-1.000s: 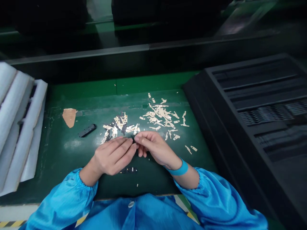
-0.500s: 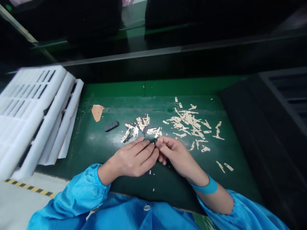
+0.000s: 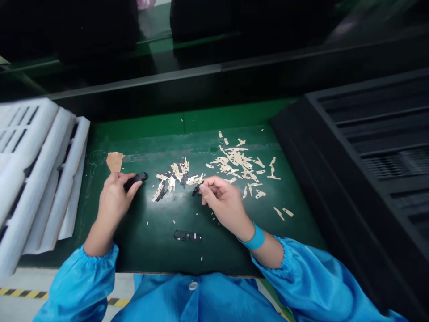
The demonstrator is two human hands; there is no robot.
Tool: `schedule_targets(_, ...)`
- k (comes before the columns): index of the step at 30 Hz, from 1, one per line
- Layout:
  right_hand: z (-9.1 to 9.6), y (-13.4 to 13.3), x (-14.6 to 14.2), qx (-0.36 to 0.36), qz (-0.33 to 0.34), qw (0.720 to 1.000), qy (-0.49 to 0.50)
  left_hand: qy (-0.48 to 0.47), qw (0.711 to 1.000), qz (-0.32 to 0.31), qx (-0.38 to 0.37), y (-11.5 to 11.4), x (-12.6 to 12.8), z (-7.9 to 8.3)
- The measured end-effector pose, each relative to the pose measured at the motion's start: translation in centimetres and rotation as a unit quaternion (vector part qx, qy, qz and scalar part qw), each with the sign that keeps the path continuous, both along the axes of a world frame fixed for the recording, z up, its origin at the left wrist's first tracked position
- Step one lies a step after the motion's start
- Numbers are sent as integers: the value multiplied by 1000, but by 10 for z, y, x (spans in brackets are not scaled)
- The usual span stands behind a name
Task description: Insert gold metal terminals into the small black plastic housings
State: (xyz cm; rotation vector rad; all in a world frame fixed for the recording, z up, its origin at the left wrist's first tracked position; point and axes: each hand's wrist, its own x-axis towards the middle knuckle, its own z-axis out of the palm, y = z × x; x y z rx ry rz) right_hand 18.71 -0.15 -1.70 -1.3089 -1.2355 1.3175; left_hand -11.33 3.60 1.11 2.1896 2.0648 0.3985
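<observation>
My left hand [image 3: 115, 192] is closed on a long black plastic part [image 3: 140, 177], thumb on one side and fingers on the other. The part is at table height on the left. Near the middle, my right hand [image 3: 221, 197] pinches a small black piece [image 3: 196, 190] between thumb and fingertips. Just beyond it lies a pile of small cream and black pieces [image 3: 172, 178]. A second black plastic part [image 3: 187, 235], with small bright spots, lies flat on the green table between my forearms. Several tiny pale bits are scattered around it.
Loose cream-coloured slips [image 3: 237, 158] spread over the right half of the table. A brown paper piece [image 3: 114, 162] lies behind my left hand. White slotted trays [image 3: 63, 170] are stacked at the left; black trays [image 3: 321, 147] stand at the right.
My hands have come apart. The left has gone left and taken hold of the black plastic part lying there. Another such part now shows near the front edge. The view has shifted right.
</observation>
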Motion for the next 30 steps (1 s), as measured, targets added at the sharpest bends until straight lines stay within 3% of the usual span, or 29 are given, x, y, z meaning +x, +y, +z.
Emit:
schedule_targets(5, 4, 3, 0, -20, 1, 998, 63, -204, 972, 97, -61, 5, -3, -5)
schedule_targets(8, 6, 5, 1, -40, 11, 996, 83, -254, 955, 142, -65, 5, -5, -4)
schedule_targets(13, 4, 7, 0, -52, 6, 995, 87, -201, 964, 166, 52, 0, -4, 12)
schedule_targets(16, 3, 6, 0, -52, 16, 996, 77, -286, 943, 145, 86, -9, 24, 21)
schedule_targets(18, 4, 6, 1, -47, 12, 997, 67, -413, 906, 90, -19, -14, 56, 21)
schedule_targets(21, 6, 5, 4, -29, -19, 999, 42, -569, 790, 13, -228, -18, 105, 8)
schedule_targets(23, 8, 5, 7, -19, -30, 999, 26, -627, 725, 17, -284, -17, 127, -3)
schedule_targets(26, 7, 6, 9, -19, -27, 999, 13, -645, 703, 24, -298, -15, 139, -16)
schedule_targets(30, 5, 9, 11, 12, -29, 998, -57, -649, 683, 26, -334, -15, 135, -22)
